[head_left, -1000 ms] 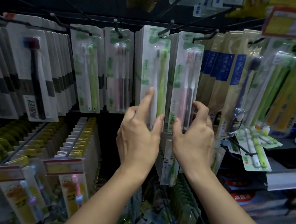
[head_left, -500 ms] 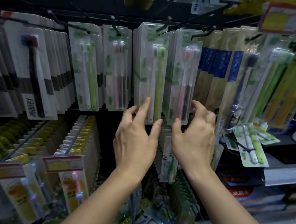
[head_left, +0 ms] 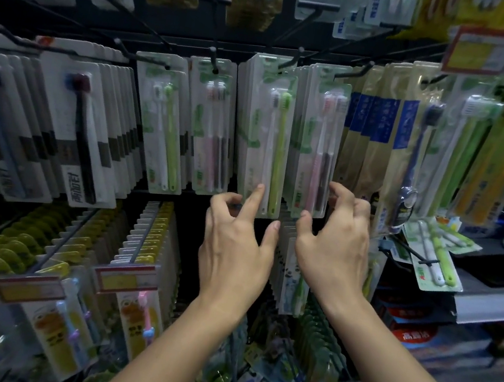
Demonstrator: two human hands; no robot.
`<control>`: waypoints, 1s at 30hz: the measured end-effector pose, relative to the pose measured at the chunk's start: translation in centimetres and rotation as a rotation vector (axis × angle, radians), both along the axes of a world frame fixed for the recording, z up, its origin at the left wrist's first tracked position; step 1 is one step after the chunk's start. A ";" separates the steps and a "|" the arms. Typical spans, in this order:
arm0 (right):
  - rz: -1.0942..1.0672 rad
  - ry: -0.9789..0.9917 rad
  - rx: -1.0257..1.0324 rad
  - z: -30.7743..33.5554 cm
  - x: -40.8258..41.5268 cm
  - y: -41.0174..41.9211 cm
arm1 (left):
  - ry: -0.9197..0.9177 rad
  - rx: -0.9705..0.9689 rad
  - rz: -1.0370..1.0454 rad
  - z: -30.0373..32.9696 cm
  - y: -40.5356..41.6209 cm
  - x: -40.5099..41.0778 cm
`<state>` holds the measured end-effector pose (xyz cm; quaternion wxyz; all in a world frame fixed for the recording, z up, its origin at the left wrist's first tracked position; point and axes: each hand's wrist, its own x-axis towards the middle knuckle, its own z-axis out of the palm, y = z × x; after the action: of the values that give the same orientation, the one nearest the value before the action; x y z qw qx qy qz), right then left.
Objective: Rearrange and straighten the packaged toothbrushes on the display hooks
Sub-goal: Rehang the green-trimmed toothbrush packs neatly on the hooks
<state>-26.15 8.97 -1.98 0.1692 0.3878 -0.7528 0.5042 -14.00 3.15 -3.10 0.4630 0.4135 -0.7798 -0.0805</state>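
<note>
A dark wire display rack (head_left: 181, 39) carries rows of hanging packs. At its middle hang two stacks side by side: the clear pack with one white and one green toothbrush (head_left: 266, 135), and the clear pack with pink and dark toothbrushes (head_left: 323, 139). The left hand (head_left: 237, 246) touches the first pack's lower edge with a straight forefinger. The right hand (head_left: 332, 249) pinches the second pack's lower corners between thumb and fingers.

The green-brush pack (head_left: 263, 134) hangs upright from a black hook (head_left: 290, 61). At its lower edge the left hand (head_left: 235, 249) touches the front with one raised finger. Just right of it, the right hand (head_left: 334, 249) grips the pink-brush pack (head_left: 320, 148) (bottom corner only).
</note>
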 end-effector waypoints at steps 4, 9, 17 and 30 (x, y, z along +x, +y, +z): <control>0.011 0.008 0.000 -0.1 0.4 -0.1 | -0.016 -0.002 -0.018 0.0 0.1 0.7; 0.045 0.017 -0.029 -0.1 1.2 -0.2 | -0.039 -0.034 -0.024 0.2 0.3 1.5; 0.118 0.055 -0.064 0.1 3.3 -0.6 | 0.019 -0.086 -0.020 0.7 0.0 3.5; 0.281 0.126 -0.017 0.3 7.5 -2.3 | 0.088 -0.064 0.044 1.6 -1.5 8.2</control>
<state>-18.69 6.64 -1.66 0.1471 0.5191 -0.6746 0.5038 -5.78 1.63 -1.48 0.5114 0.4115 -0.7517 -0.0635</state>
